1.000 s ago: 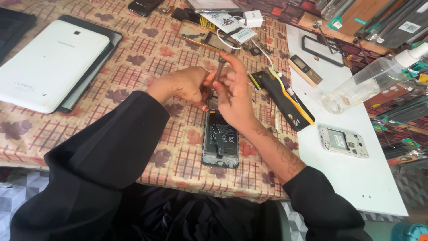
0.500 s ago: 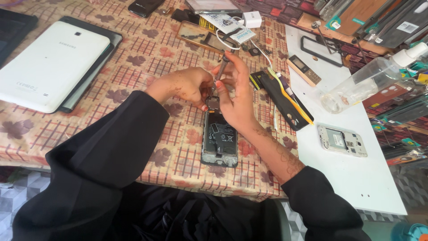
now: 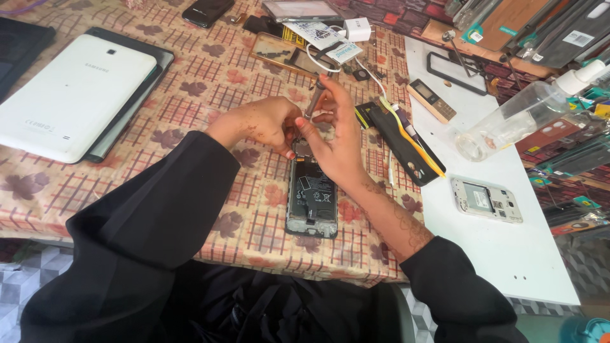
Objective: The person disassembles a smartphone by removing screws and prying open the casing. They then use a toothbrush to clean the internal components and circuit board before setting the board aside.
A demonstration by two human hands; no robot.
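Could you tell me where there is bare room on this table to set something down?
The white board is bare below the small opened phone. Patterned cloth lies free between the white tablet and the left hand. The far edge, around the charger and clear bottle, is crowded.

Phone repair bench: opened phone (image 3: 311, 197), scattered tools (image 3: 406, 136).

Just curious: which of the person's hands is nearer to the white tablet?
Left. The left hand is just right of the white tablet; the right hand is farther right, above the opened phone.
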